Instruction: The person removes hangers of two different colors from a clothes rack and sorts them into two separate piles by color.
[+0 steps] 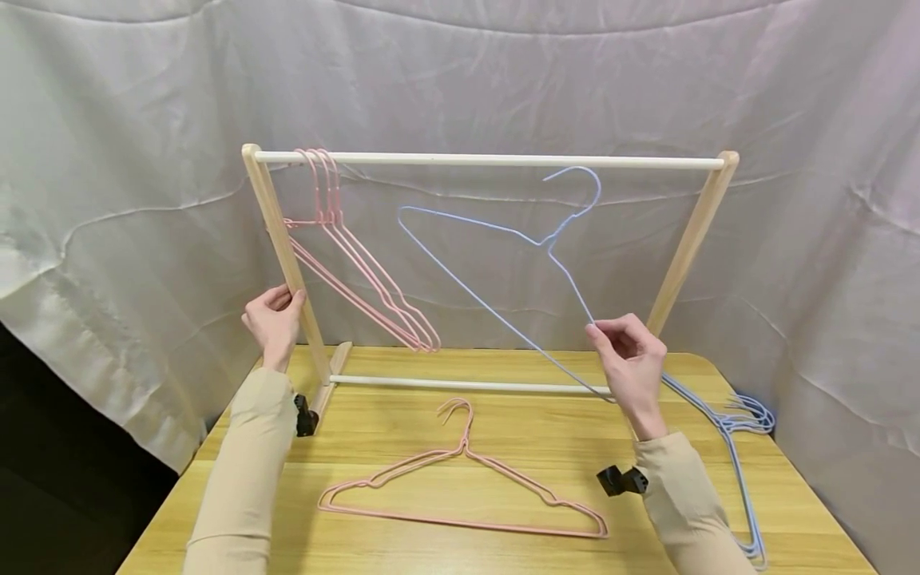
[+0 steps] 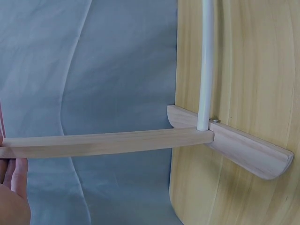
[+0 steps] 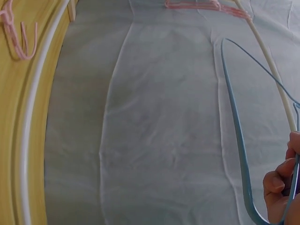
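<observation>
In the head view my right hand (image 1: 632,359) pinches a blue clothes hanger (image 1: 496,311) by its right shoulder. The hanger is tilted, and its hook is close to the rack's white top rail (image 1: 460,160); contact is unclear. The right wrist view shows the fingers (image 3: 276,183) curled at the blue wire. My left hand (image 1: 275,319) grips the rack's left wooden post (image 1: 276,216) between thumb and fingers. Beside that post, several pink hangers (image 1: 366,271) hang from the rail. On the table lie pink hangers (image 1: 467,525), overlapping, below the rack.
Several blue hangers (image 1: 740,463) lie stacked on the wooden table (image 1: 402,551) at the right. A white lower bar (image 1: 460,385) joins the rack's posts near the tabletop. The right post (image 1: 693,239) stands behind my right hand. Grey curtain (image 1: 460,88) surrounds the table.
</observation>
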### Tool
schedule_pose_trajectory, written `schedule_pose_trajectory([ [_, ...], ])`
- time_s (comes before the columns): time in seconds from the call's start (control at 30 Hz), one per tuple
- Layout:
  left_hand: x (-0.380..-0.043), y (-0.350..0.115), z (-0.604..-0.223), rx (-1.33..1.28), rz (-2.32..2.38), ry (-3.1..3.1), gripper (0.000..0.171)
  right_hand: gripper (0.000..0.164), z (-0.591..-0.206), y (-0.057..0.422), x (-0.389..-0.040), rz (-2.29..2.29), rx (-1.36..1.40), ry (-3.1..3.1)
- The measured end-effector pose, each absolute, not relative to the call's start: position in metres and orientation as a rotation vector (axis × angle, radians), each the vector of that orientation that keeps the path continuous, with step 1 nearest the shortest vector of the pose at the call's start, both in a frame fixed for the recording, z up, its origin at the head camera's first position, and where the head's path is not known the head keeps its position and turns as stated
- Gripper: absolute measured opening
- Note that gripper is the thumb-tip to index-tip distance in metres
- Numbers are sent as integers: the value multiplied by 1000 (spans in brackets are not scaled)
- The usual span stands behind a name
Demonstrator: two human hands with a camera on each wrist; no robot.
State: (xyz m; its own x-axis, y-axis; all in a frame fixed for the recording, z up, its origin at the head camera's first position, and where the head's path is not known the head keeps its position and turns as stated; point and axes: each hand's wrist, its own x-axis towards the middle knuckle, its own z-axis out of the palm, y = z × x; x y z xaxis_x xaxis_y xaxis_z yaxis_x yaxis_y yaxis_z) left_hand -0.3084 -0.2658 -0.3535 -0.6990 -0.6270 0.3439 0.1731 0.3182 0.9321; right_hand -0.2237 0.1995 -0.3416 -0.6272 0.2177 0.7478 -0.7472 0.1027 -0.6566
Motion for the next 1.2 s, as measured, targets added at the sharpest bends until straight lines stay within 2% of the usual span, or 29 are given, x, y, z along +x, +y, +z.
schedule_pose_trajectory([
  [0.4,-307,-264,-352,407,-1460,-1893,32,6,-367,242,-215,1677,551,-1446],
  [0.77,-308,-266,-353,383,-1459,-1881,32,12,-393,277,-213,1735,540,-1354],
  [1.2,-309,-267,-354,397,-1431,-1903,31,13,-417,308,-203,1718,451,-1297],
])
